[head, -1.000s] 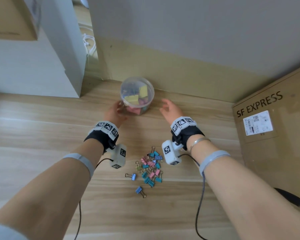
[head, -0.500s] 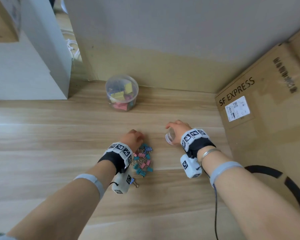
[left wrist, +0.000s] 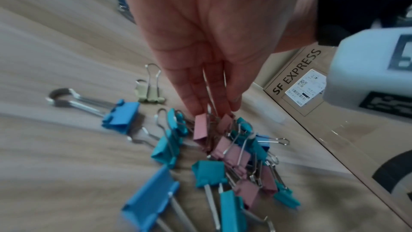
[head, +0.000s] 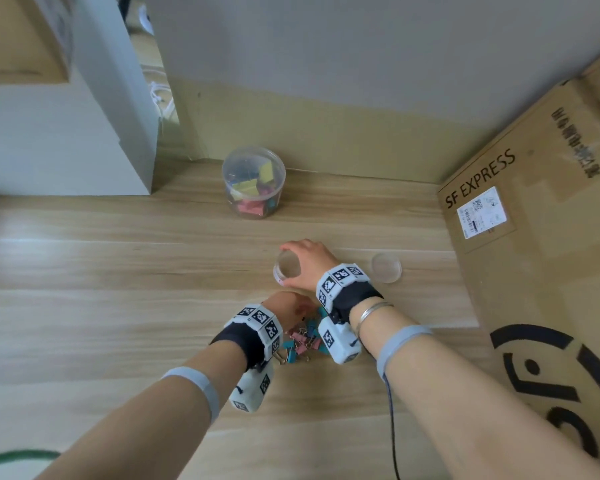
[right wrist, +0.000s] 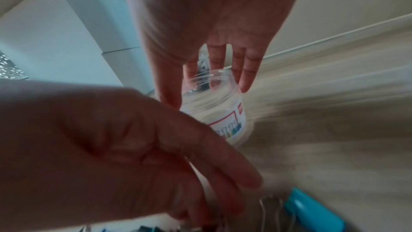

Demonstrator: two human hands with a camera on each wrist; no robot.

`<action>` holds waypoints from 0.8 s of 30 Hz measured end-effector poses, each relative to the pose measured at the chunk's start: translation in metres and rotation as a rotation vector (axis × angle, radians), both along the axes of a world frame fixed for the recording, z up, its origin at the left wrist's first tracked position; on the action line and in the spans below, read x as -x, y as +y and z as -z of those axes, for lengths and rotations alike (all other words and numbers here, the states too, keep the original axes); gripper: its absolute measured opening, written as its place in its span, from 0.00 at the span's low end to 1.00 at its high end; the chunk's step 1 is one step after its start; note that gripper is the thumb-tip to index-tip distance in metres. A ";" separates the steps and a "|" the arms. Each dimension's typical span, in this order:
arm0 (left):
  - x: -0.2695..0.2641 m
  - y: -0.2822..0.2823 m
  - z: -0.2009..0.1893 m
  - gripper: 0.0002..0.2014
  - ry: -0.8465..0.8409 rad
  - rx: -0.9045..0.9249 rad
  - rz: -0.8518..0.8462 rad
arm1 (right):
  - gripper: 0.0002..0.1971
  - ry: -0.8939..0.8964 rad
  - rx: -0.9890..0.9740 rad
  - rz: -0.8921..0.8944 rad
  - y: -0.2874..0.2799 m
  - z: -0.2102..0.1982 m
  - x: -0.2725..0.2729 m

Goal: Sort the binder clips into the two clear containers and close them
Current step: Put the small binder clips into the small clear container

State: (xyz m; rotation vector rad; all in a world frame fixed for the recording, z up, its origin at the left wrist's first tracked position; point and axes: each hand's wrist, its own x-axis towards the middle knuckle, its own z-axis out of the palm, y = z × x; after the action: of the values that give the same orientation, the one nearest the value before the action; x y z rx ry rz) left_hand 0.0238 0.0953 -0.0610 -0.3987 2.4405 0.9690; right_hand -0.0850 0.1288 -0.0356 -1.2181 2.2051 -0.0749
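Note:
A pile of small binder clips (head: 303, 342), pink, teal and blue, lies on the wooden surface between my wrists. My left hand (head: 289, 308) reaches down into it. In the left wrist view, that hand (left wrist: 214, 110) pinches the wire handles of pink clips (left wrist: 201, 128), which hang just above the pile (left wrist: 223, 165). Just beyond the pile, my right hand (head: 302, 261) grips the rim of a small clear jar (head: 287, 265). The jar (right wrist: 214, 112) stands upright with its mouth open and bears a printed label. Its round clear lid (head: 387, 267) lies flat to the right.
A larger clear tub (head: 253, 181) holding yellow, pink and blue clips stands by the back wall. A cardboard box (head: 534, 237) marked SF EXPRESS borders the right side. A white cabinet (head: 66, 133) stands at the back left. A green cable (head: 14, 457) lies at the lower left.
Both hands have come back from the large tub at the back. The right hand now holds the small jar upright and open, with its lid lying beside it. The left hand has reached into the pile.

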 end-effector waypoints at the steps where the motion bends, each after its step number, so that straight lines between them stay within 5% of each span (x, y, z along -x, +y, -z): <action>1: -0.003 -0.002 0.001 0.16 0.004 -0.012 -0.017 | 0.38 -0.004 -0.009 -0.004 0.001 0.001 -0.003; 4: -0.013 -0.009 0.000 0.15 -0.017 -0.042 -0.073 | 0.37 -0.071 0.034 0.081 0.006 -0.001 -0.004; 8: -0.022 -0.021 -0.005 0.16 -0.068 -0.090 -0.137 | 0.19 -0.021 0.105 0.304 0.028 -0.002 0.007; 12: -0.028 -0.027 -0.002 0.14 -0.080 -0.043 -0.148 | 0.12 -0.030 -0.086 0.216 0.057 0.003 0.007; 17: -0.029 -0.023 -0.008 0.15 -0.019 0.041 -0.179 | 0.32 -0.194 -0.181 0.051 0.076 0.012 -0.009; 21: -0.031 -0.024 -0.003 0.13 -0.017 0.132 -0.209 | 0.48 -0.135 -0.202 -0.129 0.079 0.014 -0.016; 24: -0.036 -0.021 -0.001 0.22 -0.095 0.200 -0.162 | 0.51 -0.044 -0.231 -0.292 0.080 0.020 -0.021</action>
State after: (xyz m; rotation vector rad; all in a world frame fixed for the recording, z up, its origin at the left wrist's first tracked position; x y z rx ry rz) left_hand 0.0600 0.0748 -0.0604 -0.7046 2.4550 0.7528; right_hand -0.0637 0.2089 -0.0553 -1.3742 1.9147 0.2614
